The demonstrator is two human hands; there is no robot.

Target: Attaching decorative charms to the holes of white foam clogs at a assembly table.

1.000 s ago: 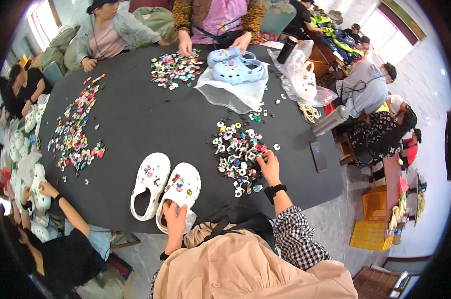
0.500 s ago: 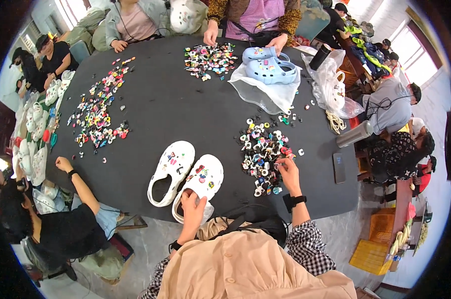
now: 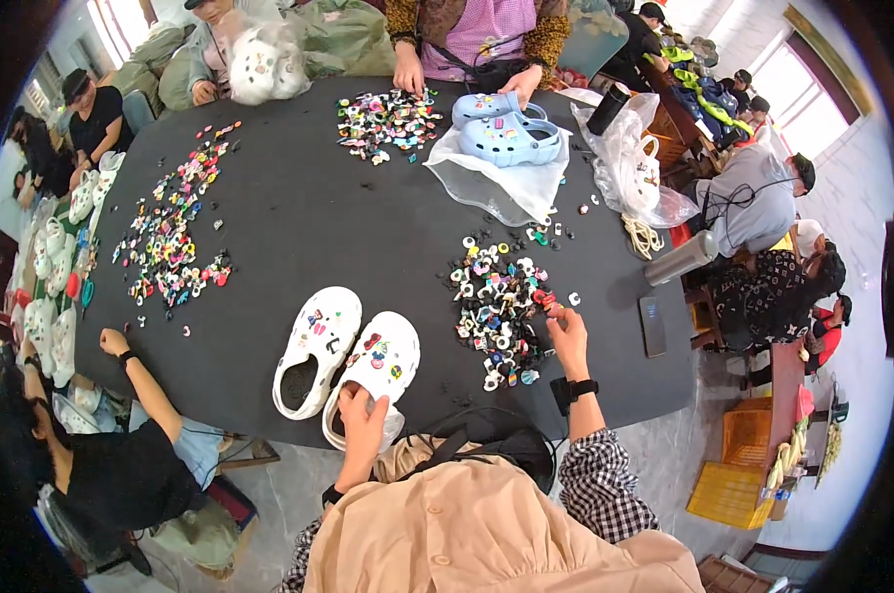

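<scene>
A pair of white clogs lies side by side on the black table in front of me, decorated with small colourful charms. My left hand (image 3: 361, 420) grips the right clog (image 3: 383, 361) at its heel opening, fingers closed round the rim. The left clog (image 3: 321, 331) rests on the table beside it, untouched. To the right is a heap of loose shoe charms (image 3: 496, 311). At its right edge, my right hand (image 3: 568, 341) has thumb and fingers pinched together close to a red charm (image 3: 543, 298). Whatever the fingertips hold is too small to make out.
Across the table (image 3: 299, 217), a person's hand touches light blue clogs (image 3: 511, 138) on a white bag. More charm heaps lie far off (image 3: 383, 124) and left (image 3: 175, 227). A steel flask (image 3: 681, 259) and a phone (image 3: 652, 326) are right. A co-worker's arm (image 3: 151, 385) reaches in at left.
The view has shifted slightly. My right hand has moved from over the charms to the heap's right edge. Across the table, a bagged white clog has moved left and lower. My left hand keeps its grip.
</scene>
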